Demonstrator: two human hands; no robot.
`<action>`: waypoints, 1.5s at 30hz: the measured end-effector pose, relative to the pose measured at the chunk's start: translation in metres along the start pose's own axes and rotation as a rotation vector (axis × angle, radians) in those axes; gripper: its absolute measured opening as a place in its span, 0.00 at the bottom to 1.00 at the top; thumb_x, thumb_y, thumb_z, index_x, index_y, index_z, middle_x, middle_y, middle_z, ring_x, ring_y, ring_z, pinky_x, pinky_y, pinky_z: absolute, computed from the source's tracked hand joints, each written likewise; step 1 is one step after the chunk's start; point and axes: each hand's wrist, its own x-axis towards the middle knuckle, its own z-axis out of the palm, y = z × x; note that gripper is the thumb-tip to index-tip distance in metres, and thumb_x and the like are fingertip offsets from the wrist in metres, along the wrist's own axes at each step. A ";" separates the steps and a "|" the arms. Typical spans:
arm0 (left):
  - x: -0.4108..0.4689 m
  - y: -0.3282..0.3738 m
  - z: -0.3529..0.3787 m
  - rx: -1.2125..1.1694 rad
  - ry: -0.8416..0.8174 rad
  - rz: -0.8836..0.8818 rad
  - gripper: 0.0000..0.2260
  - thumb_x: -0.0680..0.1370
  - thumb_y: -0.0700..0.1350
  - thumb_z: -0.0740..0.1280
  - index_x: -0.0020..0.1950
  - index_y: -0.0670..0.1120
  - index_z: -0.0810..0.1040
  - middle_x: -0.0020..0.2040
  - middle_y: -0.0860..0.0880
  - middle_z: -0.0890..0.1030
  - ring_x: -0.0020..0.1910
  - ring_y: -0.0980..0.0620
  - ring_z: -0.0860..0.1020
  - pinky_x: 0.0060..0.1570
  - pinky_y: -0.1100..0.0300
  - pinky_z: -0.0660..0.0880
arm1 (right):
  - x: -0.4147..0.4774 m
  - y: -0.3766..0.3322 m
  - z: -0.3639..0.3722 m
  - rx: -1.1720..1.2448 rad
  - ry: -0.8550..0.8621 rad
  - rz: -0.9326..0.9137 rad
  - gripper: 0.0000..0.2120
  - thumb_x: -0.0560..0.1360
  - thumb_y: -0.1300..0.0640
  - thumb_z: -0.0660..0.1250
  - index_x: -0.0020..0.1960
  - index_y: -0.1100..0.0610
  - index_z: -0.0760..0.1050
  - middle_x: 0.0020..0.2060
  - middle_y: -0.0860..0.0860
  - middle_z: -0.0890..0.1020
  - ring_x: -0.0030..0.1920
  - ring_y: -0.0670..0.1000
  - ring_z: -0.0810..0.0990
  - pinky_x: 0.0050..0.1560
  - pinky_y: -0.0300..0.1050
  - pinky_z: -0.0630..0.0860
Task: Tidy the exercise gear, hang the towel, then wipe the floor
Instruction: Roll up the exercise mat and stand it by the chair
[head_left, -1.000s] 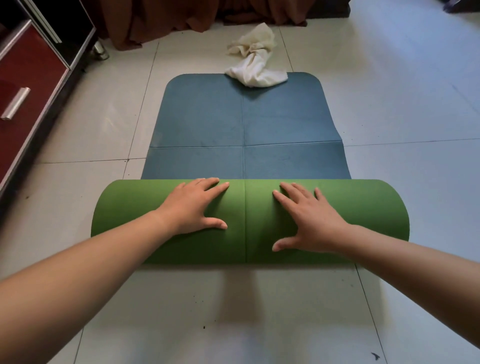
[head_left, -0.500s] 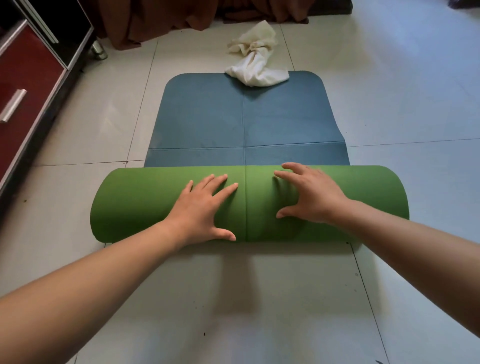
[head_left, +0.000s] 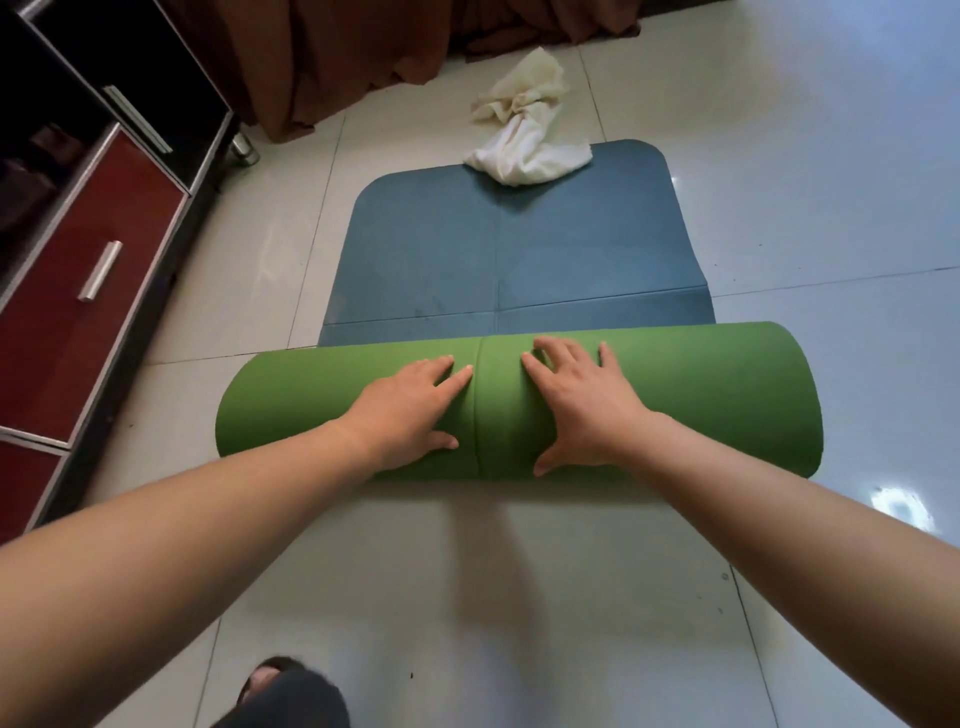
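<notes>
An exercise mat lies on the tiled floor, partly rolled up. Its rolled part (head_left: 727, 400) is green outside and lies crosswise in the middle of the view. The flat part (head_left: 441, 260) beyond it is blue. My left hand (head_left: 410, 415) presses flat on the roll just left of its centre seam, fingers straight. To the right of the seam my right hand (head_left: 582, 405) presses on the roll with fingers spread. A crumpled white towel (head_left: 524, 135) lies on the mat's far edge and on the floor beyond.
A black cabinet with a red drawer (head_left: 88, 291) and a metal handle stands along the left. Brown curtains (head_left: 337, 57) hang down to the floor at the back. My knee and foot (head_left: 280, 691) show at the bottom edge. Pale tiles (head_left: 831, 208) stretch to the right.
The roll has moved away from me over the blue mat, and less of the flat part shows. Both hands went with it on top. The view has shifted to the left.
</notes>
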 end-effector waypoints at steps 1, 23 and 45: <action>-0.001 0.001 0.000 -0.006 0.006 0.017 0.37 0.75 0.57 0.66 0.77 0.53 0.48 0.77 0.48 0.53 0.75 0.48 0.54 0.68 0.51 0.65 | 0.004 0.001 -0.002 0.005 0.002 -0.007 0.59 0.55 0.34 0.76 0.75 0.54 0.50 0.73 0.53 0.55 0.73 0.55 0.54 0.70 0.65 0.54; 0.107 -0.082 -0.033 -0.115 0.141 0.283 0.33 0.75 0.59 0.64 0.75 0.52 0.56 0.73 0.51 0.62 0.70 0.47 0.64 0.61 0.50 0.71 | 0.082 0.017 -0.043 0.016 -0.051 0.252 0.50 0.63 0.39 0.74 0.75 0.51 0.51 0.75 0.50 0.56 0.74 0.52 0.55 0.72 0.58 0.56; 0.154 -0.089 -0.035 -0.186 0.103 0.157 0.34 0.75 0.60 0.64 0.76 0.51 0.54 0.76 0.50 0.56 0.74 0.48 0.57 0.69 0.48 0.62 | 0.134 0.051 -0.055 0.079 -0.283 0.121 0.53 0.63 0.36 0.73 0.76 0.46 0.44 0.76 0.54 0.44 0.76 0.56 0.41 0.73 0.63 0.49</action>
